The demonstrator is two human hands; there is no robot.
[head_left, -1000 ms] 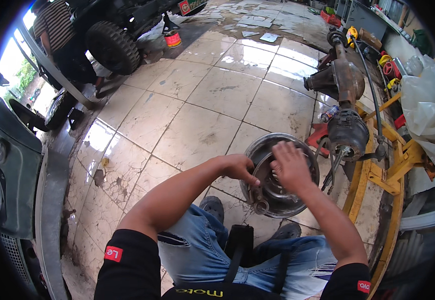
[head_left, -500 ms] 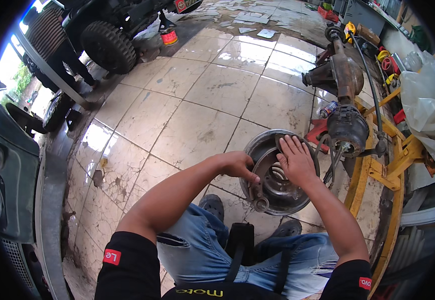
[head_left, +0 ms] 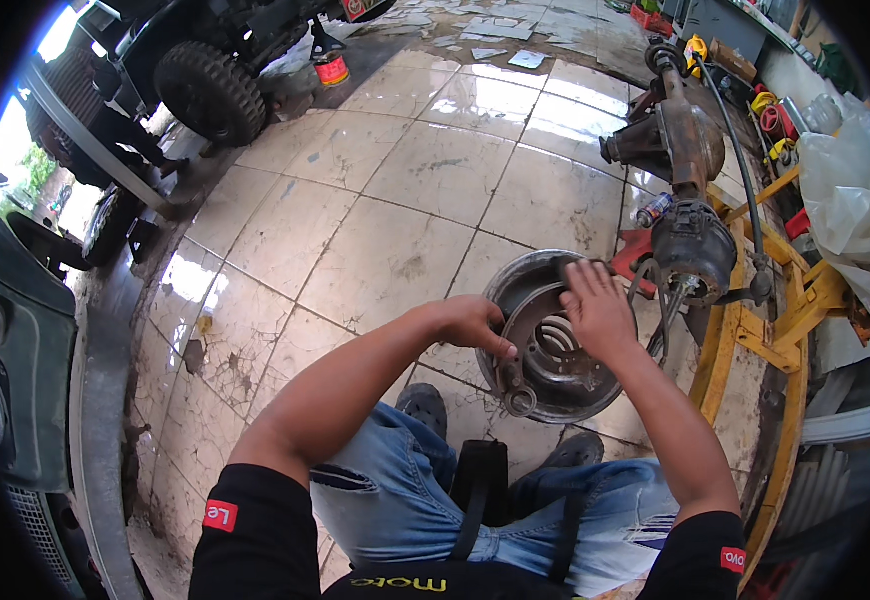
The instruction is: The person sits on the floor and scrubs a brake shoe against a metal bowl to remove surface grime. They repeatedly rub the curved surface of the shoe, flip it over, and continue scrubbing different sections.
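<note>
A round, dish-shaped steel part (head_left: pixel 575 408) like a wheel rim or drum stands on the tiles before my feet. Within it sits a greasy metal ring with an arm (head_left: pixel 512 372) that ends in a round eye. My left hand (head_left: pixel 477 328) is closed over the left side of this ring, its thumb on the arm and its fingers hidden beneath. My right hand (head_left: pixel 595 308) lies nearly flat over the upper right of the ring, fingers stretched out. Its fingertips are beside a dark edge that I cannot make out well.
At right an axle assembly (head_left: pixel 690 160) rests by a yellow metal stand (head_left: pixel 720 370). A spray can (head_left: pixel 654 209) lies next to it. A vehicle tyre (head_left: pixel 211 95) and a red-and-black container (head_left: pixel 331 68) are at the far left, near another person (head_left: pixel 120 125). A grey post (head_left: pixel 105 140) rises at left.
My right hand has shifted slightly upward over the ring, its fingers closer together. My left hand keeps its hold. The person at far left has changed posture.
</note>
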